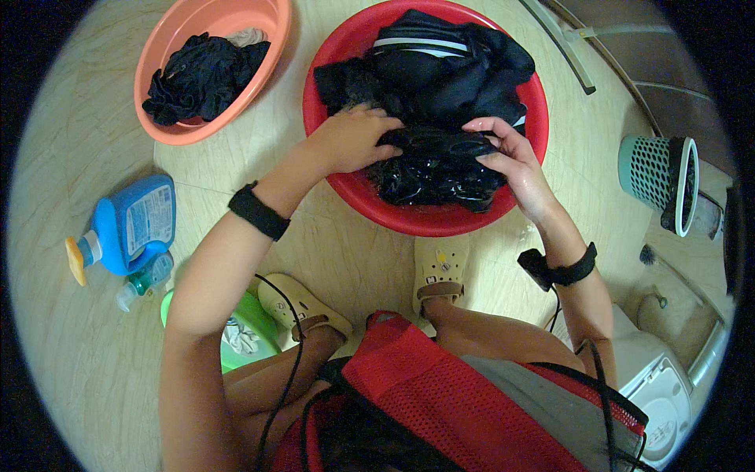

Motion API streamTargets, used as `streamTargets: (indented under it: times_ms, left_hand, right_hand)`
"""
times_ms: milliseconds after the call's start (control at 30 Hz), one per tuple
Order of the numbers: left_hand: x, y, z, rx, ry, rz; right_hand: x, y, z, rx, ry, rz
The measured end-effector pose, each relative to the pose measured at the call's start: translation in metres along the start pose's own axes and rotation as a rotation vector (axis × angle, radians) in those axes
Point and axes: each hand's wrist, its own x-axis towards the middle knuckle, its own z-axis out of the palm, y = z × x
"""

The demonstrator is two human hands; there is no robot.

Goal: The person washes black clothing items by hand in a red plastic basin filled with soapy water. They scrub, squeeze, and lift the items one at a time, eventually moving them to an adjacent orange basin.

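Note:
A wide red plastic basin [336, 194] on the floor holds dark wet garments. Toward its near side, a soaked black garment [439, 177] glistens between my two hands. My left hand [357, 138] grips its left end, with some fingertips hidden in dark cloth. At the right end, my right hand [510, 150] has the cloth between thumb and curled fingers. Behind them, a dark garment with white stripes [422, 46] is heaped up to the far rim. Black straps circle both my wrists.
An orange basin [236, 127] with black clothes [203, 79] stands at far left. Blue [135, 218] and green pump bottles [150, 274] are at left, near a green basin [259, 318]. A perforated wastebasket [649, 171] is at right. My clogs [442, 265] are below the red basin.

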Motion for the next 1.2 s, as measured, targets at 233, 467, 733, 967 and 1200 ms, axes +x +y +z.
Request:
streamTargets:
  times_ms: [233,467,733,967,1200]
  left_hand:
    - [-0.02,0.027,-0.028,0.074,0.152,0.054]
    - [-0.026,0.042,-0.035,0.033,0.145,0.032]
    - [-0.04,-0.006,-0.037,0.349,0.398,-0.106]
    - [-0.016,0.001,0.01,0.575,-0.076,-0.09]
    - [-0.012,-0.014,0.013,0.278,-0.123,-0.109]
  right_hand:
    - [-0.012,0.037,0.018,-1.356,-0.035,-0.253]
    - [0.012,0.086,0.019,-1.937,0.048,-0.265]
    - [-0.004,0.023,-0.008,-1.15,0.108,-0.113]
    - [-0.025,-0.063,0.006,-0.554,0.189,-0.189]
    - [-0.016,-0.098,0.034,-0.477,0.181,-0.275]
